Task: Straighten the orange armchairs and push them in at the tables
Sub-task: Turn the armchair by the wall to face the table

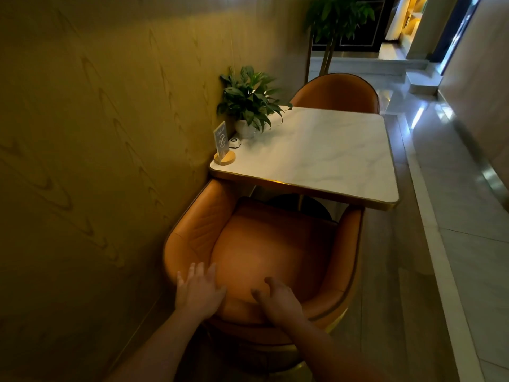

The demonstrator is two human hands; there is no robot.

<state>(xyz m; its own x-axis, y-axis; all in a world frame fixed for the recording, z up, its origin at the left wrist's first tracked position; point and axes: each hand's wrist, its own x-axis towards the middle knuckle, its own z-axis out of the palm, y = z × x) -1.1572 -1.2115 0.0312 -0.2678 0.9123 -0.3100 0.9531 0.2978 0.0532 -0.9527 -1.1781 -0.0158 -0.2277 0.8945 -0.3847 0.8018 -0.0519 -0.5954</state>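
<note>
Wood-grain wall panelling (96, 133) flanks a marble-topped table (316, 158) whose sign (221, 141) reads "A12", beside a potted plant (249, 103). Near orange armchair (275, 252) faces the table, seat front tucked under its edge; far orange armchair (337, 93) sits opposite. Left hand (198, 292) lies flat, fingers spread, on the near backrest; right hand (278, 300) curls loosely over its rim.

Only readable thing is "A12" on the little sign (222, 141) at the table's (330, 161) near left corner; smaller print above it's too blurry.
</note>
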